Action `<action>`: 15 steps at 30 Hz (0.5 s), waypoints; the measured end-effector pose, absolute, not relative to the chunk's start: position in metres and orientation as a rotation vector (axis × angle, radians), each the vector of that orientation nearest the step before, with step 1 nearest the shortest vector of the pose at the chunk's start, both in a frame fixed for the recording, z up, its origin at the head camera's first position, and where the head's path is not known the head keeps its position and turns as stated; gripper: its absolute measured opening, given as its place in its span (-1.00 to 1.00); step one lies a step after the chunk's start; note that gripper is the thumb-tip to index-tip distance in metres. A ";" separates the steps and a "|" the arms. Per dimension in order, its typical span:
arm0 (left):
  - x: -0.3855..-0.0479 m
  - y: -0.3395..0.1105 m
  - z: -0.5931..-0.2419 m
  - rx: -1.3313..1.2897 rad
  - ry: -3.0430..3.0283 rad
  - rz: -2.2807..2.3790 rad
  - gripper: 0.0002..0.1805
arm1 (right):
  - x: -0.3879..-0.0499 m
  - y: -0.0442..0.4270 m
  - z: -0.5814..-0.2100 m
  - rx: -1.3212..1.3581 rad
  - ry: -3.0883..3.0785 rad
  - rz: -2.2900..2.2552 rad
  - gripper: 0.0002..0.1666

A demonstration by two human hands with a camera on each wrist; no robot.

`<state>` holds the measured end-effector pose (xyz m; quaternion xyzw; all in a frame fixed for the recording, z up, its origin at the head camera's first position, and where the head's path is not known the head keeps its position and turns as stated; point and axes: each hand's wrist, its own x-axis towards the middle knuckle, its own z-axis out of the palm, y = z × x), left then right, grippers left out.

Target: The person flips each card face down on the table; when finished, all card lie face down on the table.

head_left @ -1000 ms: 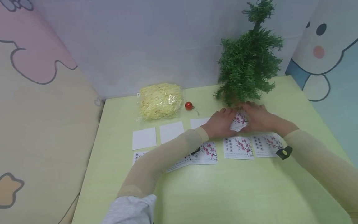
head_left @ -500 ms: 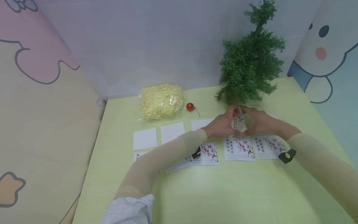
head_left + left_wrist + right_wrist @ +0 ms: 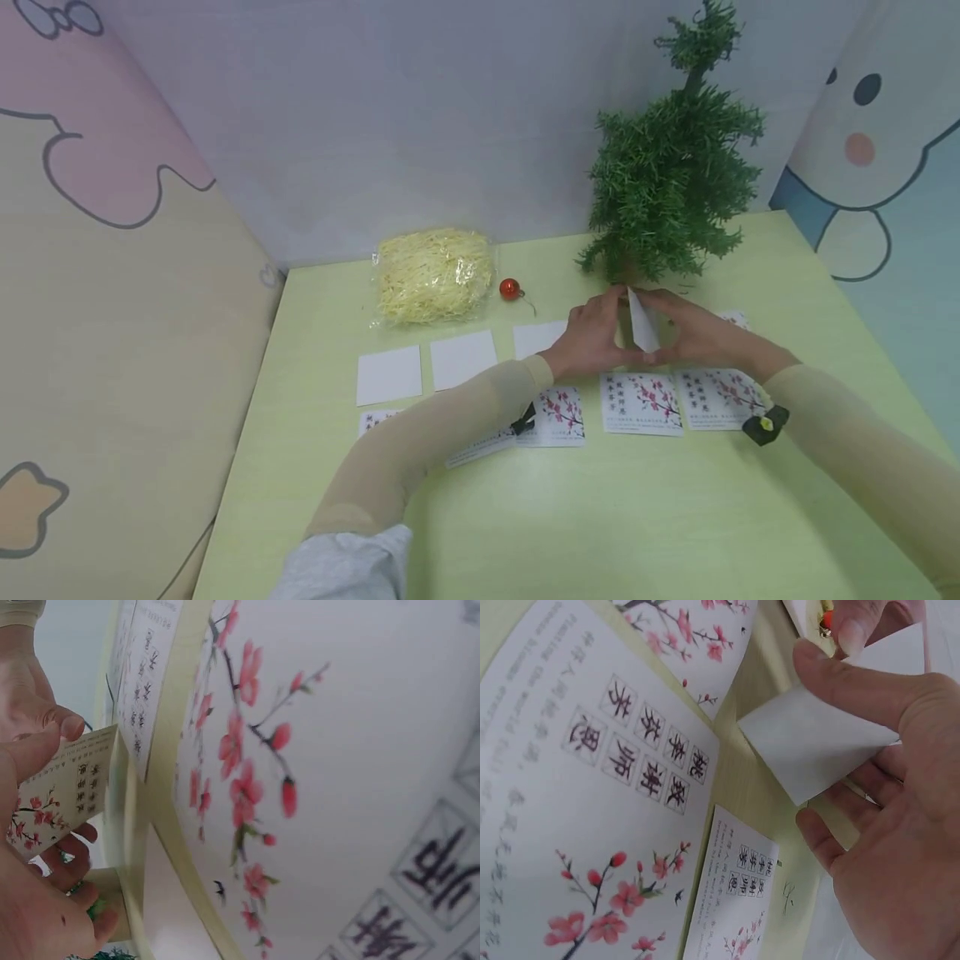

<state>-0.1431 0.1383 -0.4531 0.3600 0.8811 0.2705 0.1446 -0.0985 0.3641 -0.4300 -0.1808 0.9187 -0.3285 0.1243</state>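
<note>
Both hands meet over one card [image 3: 642, 323], held upright between them in front of the green tree. My left hand [image 3: 592, 333] pinches it at the left, thumb at its lower edge; the left wrist view shows the card's printed blossom face [image 3: 64, 791] beside that hand [image 3: 37, 907]. My right hand [image 3: 705, 333] pinches it from the right; in the right wrist view its blank white face [image 3: 817, 739] is toward that hand [image 3: 900, 825]. Printed cards [image 3: 641, 404] lie in a row just nearer, partly under the forearms.
A green artificial tree [image 3: 671, 183] stands at the back right. A bag of yellow shreds [image 3: 435, 275] and a red ball [image 3: 509, 289] with a string lie at the back. White cards [image 3: 388, 376] lie blank side up at the left. Another printed card [image 3: 735, 318] lies behind the right hand.
The card has come up from a printed face toward the head view and turned, so a narrow white side now shows there. Both hands stay close together around it.
</note>
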 end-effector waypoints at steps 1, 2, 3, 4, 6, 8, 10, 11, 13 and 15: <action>-0.144 0.137 -0.454 1.037 2.545 0.780 0.36 | -0.099 0.364 -0.430 -0.501 2.664 -0.951 0.35; -0.144 0.136 -0.455 1.037 2.548 0.784 0.36 | -0.099 0.363 -0.430 -0.479 2.653 -0.945 0.37; -0.145 0.136 -0.456 1.045 2.548 0.797 0.37 | -0.099 0.363 -0.430 -0.469 2.657 -0.925 0.37; -0.146 0.135 -0.457 1.052 2.544 0.810 0.37 | -0.099 0.363 -0.431 -0.463 2.663 -0.907 0.37; -0.147 0.133 -0.457 1.074 2.528 0.833 0.34 | -0.100 0.362 -0.432 -0.454 2.675 -0.877 0.34; -0.148 0.130 -0.458 1.093 2.511 0.834 0.28 | -0.100 0.361 -0.433 -0.465 2.689 -0.858 0.29; -0.150 0.127 -0.459 1.116 2.504 0.803 0.18 | -0.100 0.359 -0.435 -0.481 2.705 -0.834 0.23; -0.150 0.126 -0.460 1.133 2.507 0.778 0.12 | -0.100 0.358 -0.436 -0.487 2.707 -0.834 0.21; -0.152 0.124 -0.462 1.173 2.529 0.706 0.02 | -0.101 0.357 -0.438 -0.515 2.720 -0.815 0.16; -0.153 0.123 -0.464 1.230 2.565 0.615 -0.06 | -0.102 0.356 -0.441 -0.536 2.748 -0.763 0.13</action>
